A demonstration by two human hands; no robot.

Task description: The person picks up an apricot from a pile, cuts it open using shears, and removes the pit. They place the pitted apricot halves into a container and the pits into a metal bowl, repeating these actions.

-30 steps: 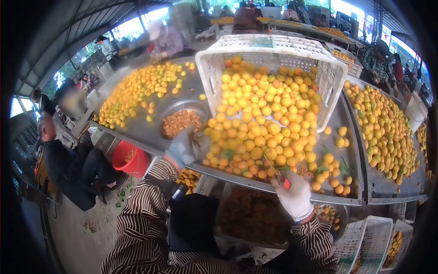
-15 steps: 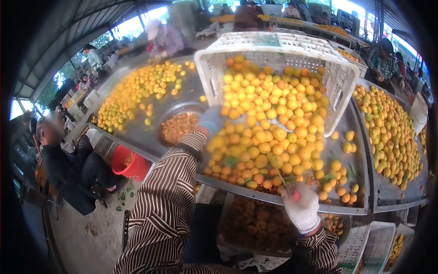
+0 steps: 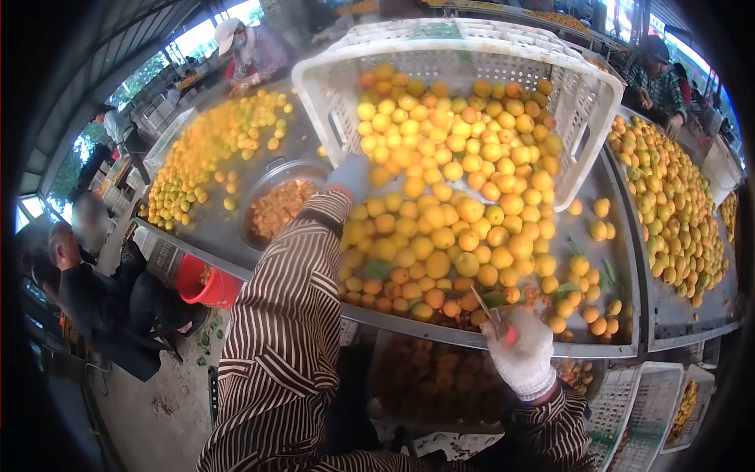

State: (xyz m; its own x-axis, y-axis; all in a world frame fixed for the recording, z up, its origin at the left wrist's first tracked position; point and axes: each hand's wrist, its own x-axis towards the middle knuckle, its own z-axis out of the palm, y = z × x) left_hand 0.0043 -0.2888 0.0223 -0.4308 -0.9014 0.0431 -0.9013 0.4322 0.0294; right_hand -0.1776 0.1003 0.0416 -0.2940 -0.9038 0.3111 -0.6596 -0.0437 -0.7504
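A white plastic crate (image 3: 586, 126) lies on its side on the metal table, and yellow-orange apricots (image 3: 440, 212) spill from its mouth toward me. My left hand (image 3: 350, 175), in a bluish-grey glove, is at the crate's lower left rim beside the apricots; its fingers are blurred and partly hidden. At the table's front edge, my right hand (image 3: 519, 350) wears a white glove and is closed around a small knife (image 3: 481, 303). The blade points up and away, and a bit of red shows at the grip. Left of my left arm sits a metal bowl (image 3: 250, 228) of cut apricot pieces (image 3: 279, 206).
More apricots (image 3: 197, 153) lie on the table's left part, and a large pile (image 3: 668, 212) covers the table at right. A red bucket (image 3: 193, 279) stands on the floor. A seated person (image 3: 102, 291) is at left; others work behind. Crates (image 3: 637, 409) stand below right.
The whole view has shifted, so the crate and table sit higher and further left. My left hand is slightly further up along the crate's rim. The right hand keeps its hold on the knife.
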